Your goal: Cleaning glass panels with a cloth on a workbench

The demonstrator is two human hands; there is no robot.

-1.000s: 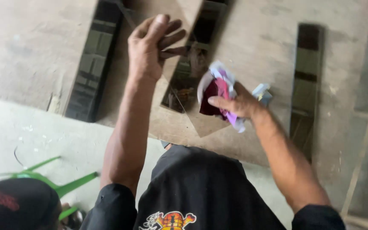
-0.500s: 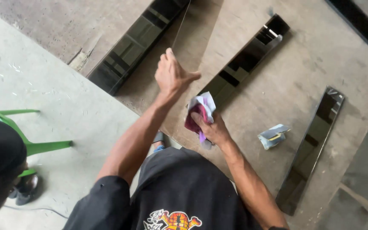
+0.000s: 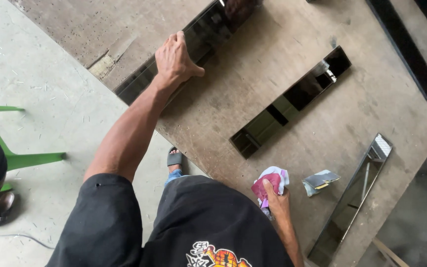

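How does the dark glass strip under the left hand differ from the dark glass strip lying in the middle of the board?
The left hand presses on the far-left dark glass strip, which lies at the worn brown board's edge; the middle dark glass strip lies untouched, well inside the board. The left strip runs out of view at the top; the middle one shows whole. Both are long, dark, reflective and similarly angled.

Four glass strips on the worktable (image 3: 282,29): left hand (image 3: 174,62) on the 11 o'clock one (image 3: 184,47), rag (image 3: 269,184) at 6.

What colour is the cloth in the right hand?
The cloth is dark pink and white, in the head view.
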